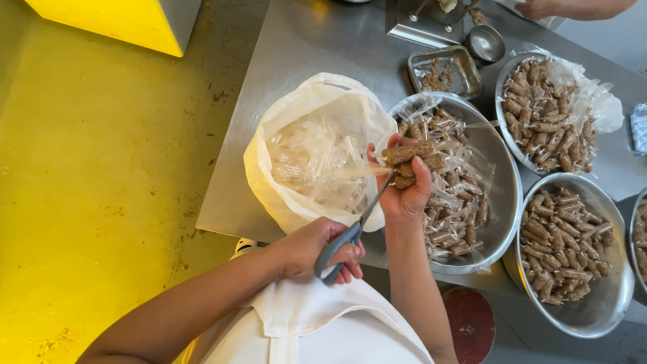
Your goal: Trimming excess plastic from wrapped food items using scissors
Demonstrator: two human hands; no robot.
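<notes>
Fingers (344,259) of the left hand (317,251) curl tight around the grey handles of a pair of scissors (350,232), whose blades angle up and to the right toward a bundle of brown, plastic-wrapped sticks. The right hand (406,189) is closed on that bundle of wrapped sticks (408,162), thumb on one side and fingers on the other, holding it above the left rim of a large steel bowl (502,202). The scissor tips meet the loose clear wrap trailing from the bundle's left end; whether the blades are parted or together cannot be made out. A white apron (317,323) covers the person's front at the bottom of the view, and a round red stool top (470,322) shows below the table edge.

Just left of the hands, a white plastic bag (269,168) stands open on the steel table (310,47), filled with crumpled clear wrappers (313,158). The bowl beneath the right hand is heaped with more wrapped sticks. To its right, a second steel bowl (593,303) holds sticks, and a third bowl (509,84), lined with clear plastic, sits farther back, also full. Behind them lie a small rectangular metal tray (465,64) with brown crumbs and a small round metal cup (485,44). At the far top right, another person's hand (539,8) rests at the table's edge. A yellow floor (101,202) runs along the left.
</notes>
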